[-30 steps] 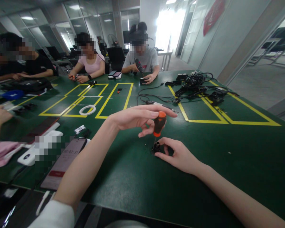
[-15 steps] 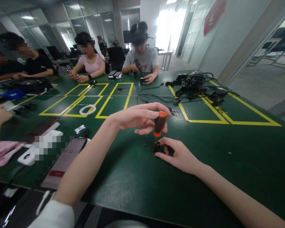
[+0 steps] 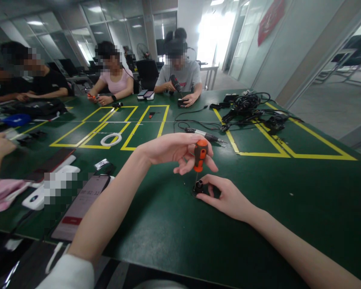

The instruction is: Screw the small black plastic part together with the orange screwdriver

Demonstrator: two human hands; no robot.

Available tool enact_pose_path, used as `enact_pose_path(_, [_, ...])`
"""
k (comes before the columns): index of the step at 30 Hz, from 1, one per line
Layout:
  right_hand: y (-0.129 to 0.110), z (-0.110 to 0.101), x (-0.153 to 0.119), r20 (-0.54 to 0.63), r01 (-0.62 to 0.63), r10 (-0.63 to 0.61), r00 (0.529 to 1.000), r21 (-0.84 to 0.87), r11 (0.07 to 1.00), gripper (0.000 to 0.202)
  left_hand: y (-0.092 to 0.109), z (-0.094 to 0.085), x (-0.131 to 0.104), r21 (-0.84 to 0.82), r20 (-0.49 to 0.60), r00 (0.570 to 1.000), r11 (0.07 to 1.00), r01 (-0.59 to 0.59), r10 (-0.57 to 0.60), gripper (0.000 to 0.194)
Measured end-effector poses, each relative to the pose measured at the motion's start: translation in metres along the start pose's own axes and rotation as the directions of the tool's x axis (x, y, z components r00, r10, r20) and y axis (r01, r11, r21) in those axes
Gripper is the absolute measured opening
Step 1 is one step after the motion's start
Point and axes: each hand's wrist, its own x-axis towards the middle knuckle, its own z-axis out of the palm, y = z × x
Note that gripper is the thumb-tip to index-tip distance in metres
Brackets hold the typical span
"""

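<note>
My left hand has its fingers around the handle of a screwdriver, orange and dark grey. The screwdriver stands nearly upright, and its thin shaft runs down to a small black part on the green table. With thumb and index finger, my right hand pinches that part from its right side. A short metallic cylinder sticks up from the part. Where the screwdriver's tip meets it is too small to make out.
Beyond my hands lies an electric screwdriver with a cable. Tangled black cables sit at the back right. A phone and a white power bank lie at left, and a white ring farther back. Co-workers sit across the table.
The screwdriver's handle has turned, showing more orange now. My left fingers have shifted around it, and the electric screwdriver behind is less covered. My right hand stays in place.
</note>
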Motion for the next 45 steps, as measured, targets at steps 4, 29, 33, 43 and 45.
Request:
enact_pose_path(4, [-0.001, 0.0, 0.0, 0.003, 0.0, 0.0, 1.0, -0.007, 1.0, 0.021, -0.001, 0.003, -0.001, 0.004, -0.036, 0.998, 0.999, -0.047, 0.047, 0.042])
enact_pose_path(29, [0.0, 0.003, 0.005, -0.016, 0.005, -0.005, 1.0, -0.045, 0.999, 0.021, -0.004, 0.001, -0.007, 0.018, -0.045, 0.998, 0.999, -0.037, 0.038, 0.05])
enact_pose_path(33, [0.0, 0.004, 0.006, -0.013, 0.001, -0.001, 1.0, -0.01, 1.0, 0.022, 0.0, 0.001, -0.008, 0.003, -0.073, 0.997, 1.0, -0.017, 0.017, 0.04])
enact_pose_path(43, [0.0, 0.004, 0.005, -0.017, 0.003, -0.002, 1.0, 0.017, 1.0, 0.022, -0.001, 0.003, -0.012, 0.092, -0.115, 0.991, 0.994, -0.052, 0.062, 0.05])
enact_pose_path(45, [0.0, 0.003, 0.005, -0.008, 0.0, 0.0, 1.0, 0.017, 1.0, 0.022, 0.0, 0.004, -0.011, 0.119, -0.107, 0.992, 0.991, -0.053, 0.066, 0.046])
